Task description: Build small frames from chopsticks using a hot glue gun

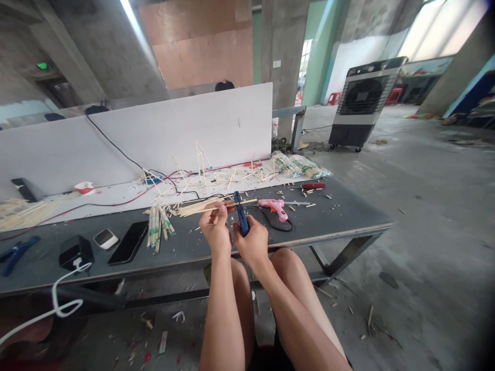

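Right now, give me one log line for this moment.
left hand: holds bamboo stick | right hand: grips blue cutters | pink glue gun: on table

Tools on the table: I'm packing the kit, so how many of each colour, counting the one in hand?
Blue: 2 (cutters in the right hand, pliers far left)
Pink: 1 (glue gun)
Red: 1 (knife)
Total: 4

Your right hand (253, 242) hides the handles of the blue cutter (242, 216), and whether its blades touch the stick (228, 205) is too small to tell. Far left of the glue gun (275, 208), a stick pile (15, 212) is cut off.
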Demonstrator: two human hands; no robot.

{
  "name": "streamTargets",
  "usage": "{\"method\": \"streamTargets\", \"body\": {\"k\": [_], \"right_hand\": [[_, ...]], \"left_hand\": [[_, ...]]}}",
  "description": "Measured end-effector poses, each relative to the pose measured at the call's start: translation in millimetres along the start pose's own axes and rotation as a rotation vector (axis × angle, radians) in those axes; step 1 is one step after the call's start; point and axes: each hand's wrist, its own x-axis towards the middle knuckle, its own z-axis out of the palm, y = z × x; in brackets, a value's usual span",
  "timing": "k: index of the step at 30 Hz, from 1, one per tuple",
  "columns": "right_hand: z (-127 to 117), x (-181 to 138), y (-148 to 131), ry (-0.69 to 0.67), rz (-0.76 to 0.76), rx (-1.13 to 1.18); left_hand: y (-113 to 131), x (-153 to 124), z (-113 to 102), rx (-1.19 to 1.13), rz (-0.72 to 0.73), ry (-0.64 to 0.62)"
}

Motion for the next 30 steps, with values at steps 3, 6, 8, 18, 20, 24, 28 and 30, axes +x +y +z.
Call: {"method": "streamTargets", "body": {"k": [3,6,8,18,20,24,28,30], "right_hand": [[-1,0,1,0.012,-0.009,0.013],[-1,0,1,0.010,-0.011,0.015],[-2,0,0,0.006,-0.006,0.009],[-1,3,-2,-0.048,0.023,-0.062],[1,3,-3,-0.062,0.031,-0.069],[4,4,-5,-0.100,0.058,-0.092],[5,5,-7,-0.143,0.081,-0.126],[6,6,-8,-0.158,0.091,-0.134]], "left_hand": [[2,0,1,-0.022,-0.006,0.003],[2,0,1,-0.035,-0.008,-0.007],[2,0,1,-0.031,-0.005,-0.010],[1,2,-2,0.003,0.003,0.011],[1,3,-3,0.004,0.006,0.023],[-1,3,-6,0.015,0.021,0.065],[-3,4,-10,0.018,0.046,0.083],[-5,5,-11,0.032,0.053,0.090]]}}
